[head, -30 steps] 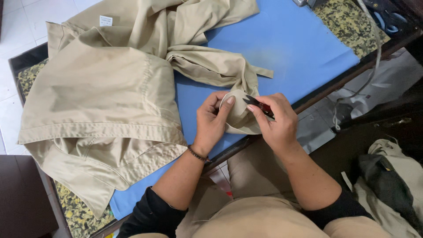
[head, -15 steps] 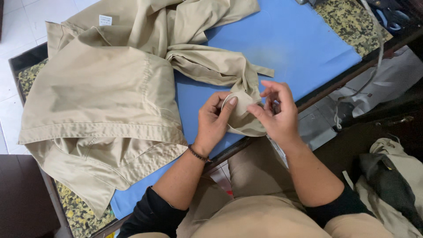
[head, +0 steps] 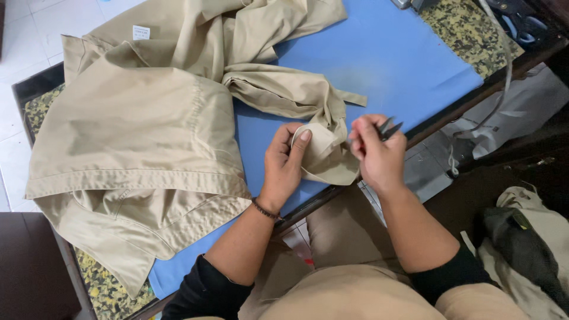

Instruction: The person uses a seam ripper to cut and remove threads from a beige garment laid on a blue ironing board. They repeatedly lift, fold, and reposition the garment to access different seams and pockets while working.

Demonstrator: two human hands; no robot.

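Khaki cloth, a folded corner of the garment, sits at the near edge of the worktop, pinched between both hands. The left hand grips it from the left, fingers curled underneath and the thumb pressed flat on top of the fold. The right hand is closed just to the right of the fold, touching its edge, and holds small dark thread snips whose tips point up and away from the cloth. From that corner the rest of the khaki garment spreads far and to the left across the blue cover, its hemmed edge hanging over the near left side. A white label shows on it at the far left. Blue-handled scissors lie at the far right corner, well apart from the hands.
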